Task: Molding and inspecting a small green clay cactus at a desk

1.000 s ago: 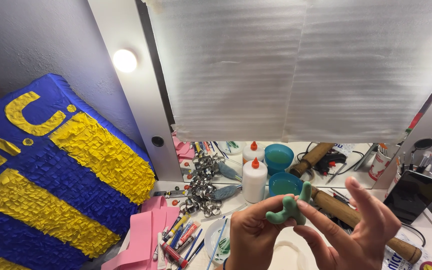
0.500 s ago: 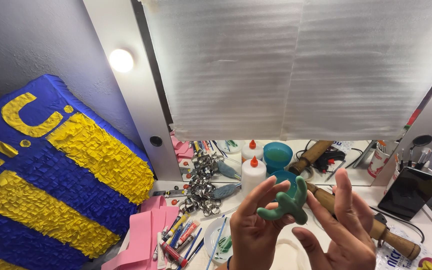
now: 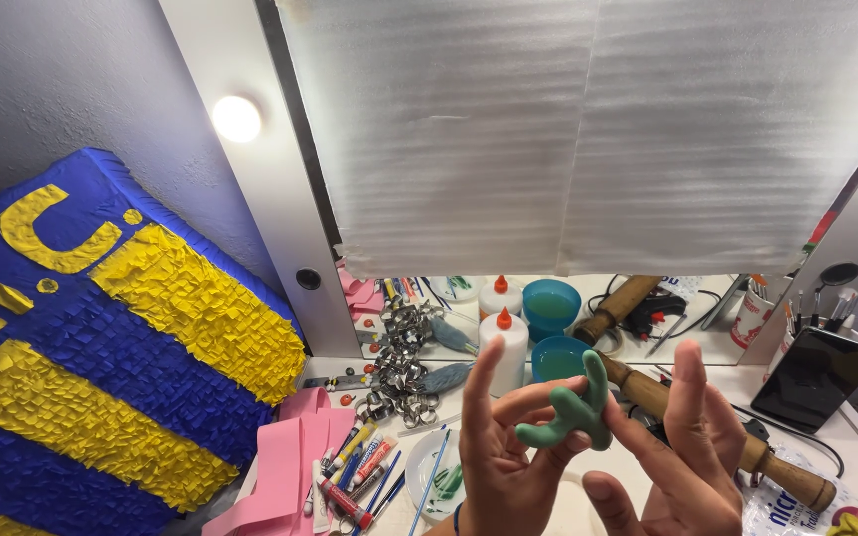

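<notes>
Head view. A green clay cactus (image 3: pixel 573 415), with a thick trunk and stubby side arms, is held up in front of the camera above the cluttered surface (image 3: pixel 717 382). The left hand (image 3: pixel 508 462) pinches it at the lower trunk between thumb and fingers, the index finger raised straight beside it. The right hand (image 3: pixel 682 452) stands with fingers spread and upright, its fingertips touching the right side of the trunk. The piece looks light and soft, probably unhardened modelling clay, so it is likely to dent or bend under pressure. The thin arms appear the weakest parts, and the thick trunk is the safer place to hold. Behind the hands stands a white glue bottle (image 3: pixel 505 347) with an orange cap, closed; its contents cannot be seen. Just beside it is a teal bowl (image 3: pixel 558 355) holding what appears to be liquid of the same colour. Both repeat in the mirror (image 3: pixel 588 139), whose upper part is covered by a white sheet. A wooden rolling pin (image 3: pixel 722 437) lies diagonally to the right. A white cup (image 3: pixel 752 316) with thin tools stands near a dark phone (image 3: pixel 814 377). To the left lie curled silver ribbon (image 3: pixel 404 382), paint tubes (image 3: pixel 355 471), pink paper strips (image 3: pixel 285 467) and a small white dish (image 3: pixel 434 474) with green smears. A blue and yellow fringed piñata (image 3: pixel 101 337) leans against the wall.
</notes>
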